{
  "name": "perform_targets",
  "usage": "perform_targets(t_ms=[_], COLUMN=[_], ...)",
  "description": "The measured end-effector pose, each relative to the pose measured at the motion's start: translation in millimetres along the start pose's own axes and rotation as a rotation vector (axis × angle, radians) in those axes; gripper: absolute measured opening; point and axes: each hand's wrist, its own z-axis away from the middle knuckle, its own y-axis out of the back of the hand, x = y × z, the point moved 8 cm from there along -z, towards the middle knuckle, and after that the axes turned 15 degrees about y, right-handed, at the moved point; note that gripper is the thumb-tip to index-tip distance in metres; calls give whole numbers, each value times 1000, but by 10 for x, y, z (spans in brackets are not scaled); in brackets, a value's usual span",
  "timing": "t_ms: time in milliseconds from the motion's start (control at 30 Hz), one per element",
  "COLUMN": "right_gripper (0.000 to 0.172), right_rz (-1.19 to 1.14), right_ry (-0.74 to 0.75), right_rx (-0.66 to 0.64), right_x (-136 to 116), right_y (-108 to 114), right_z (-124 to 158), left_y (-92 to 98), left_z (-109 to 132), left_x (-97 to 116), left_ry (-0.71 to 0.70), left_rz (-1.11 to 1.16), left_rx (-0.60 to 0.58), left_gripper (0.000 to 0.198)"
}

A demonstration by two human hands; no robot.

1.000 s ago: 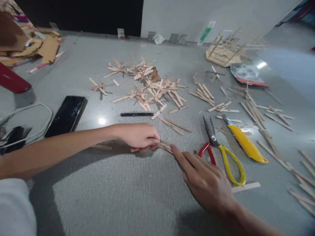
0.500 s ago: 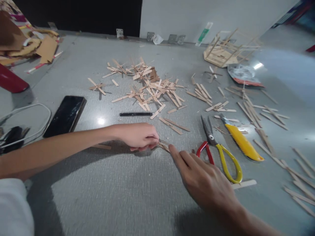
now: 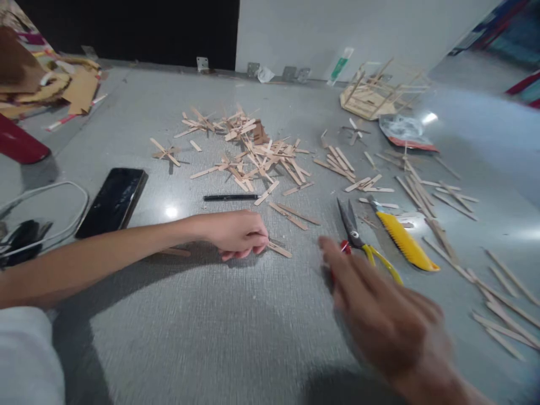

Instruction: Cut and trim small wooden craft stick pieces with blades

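My left hand [image 3: 242, 233] is closed, thumb and fingers pinching one end of a wooden craft stick [image 3: 280, 250] low over the table. The stick's far end points right and slightly towards me, and a thin strip shows beside it. My right hand [image 3: 379, 309] is blurred, its fingers stretched out and nothing visible in them. It hovers over the handles of scissors [image 3: 354, 235], hiding most of the red handle and part of the yellow one; whether it touches them I cannot tell. Beside the scissors lies a yellow-handled knife [image 3: 407, 241].
A heap of craft sticks [image 3: 270, 154] covers the table's middle, with more scattered at right. A black pen [image 3: 230, 197] lies before the heap. At left are a phone [image 3: 113, 201], a white cable [image 3: 80, 188] and a red cylinder [image 3: 21, 140]. A stick frame [image 3: 371, 101] stands far right.
My right hand has let go of the craft stick and moved right and towards me, over the scissors' handles. My left hand keeps its pinch on the stick.
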Motion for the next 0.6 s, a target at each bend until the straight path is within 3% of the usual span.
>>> perform_targets(t_ms=[67, 133, 200, 267, 333, 467, 600], right_gripper=[41, 44, 37, 35, 45, 57, 53], right_rz=[22, 48, 66, 72, 107, 36, -164], right_ry=[-246, -397, -470, -503, -526, -434, -267], right_rx=[-98, -213, -290, -307, -279, -172, -104], right_x=[468, 939, 1328, 1564, 1647, 1519, 1377], right_y=[-119, -329, -548, -702, -760, -818, -898], right_z=[139, 303, 453, 560, 618, 600, 578], left_y=[-3, -7, -9, -6, -4, -1, -6], left_z=[5, 12, 20, 26, 26, 8, -5], left_x=[13, 21, 19, 17, 16, 2, -2], left_ry=[-20, -13, 18, 41, 48, 46, 24], left_rz=[8, 8, 7, 17, 38, 58, 53], left_rx=[-17, -39, -65, -89, -111, -124, -122], left_gripper=[24, 24, 25, 29, 34, 36, 33])
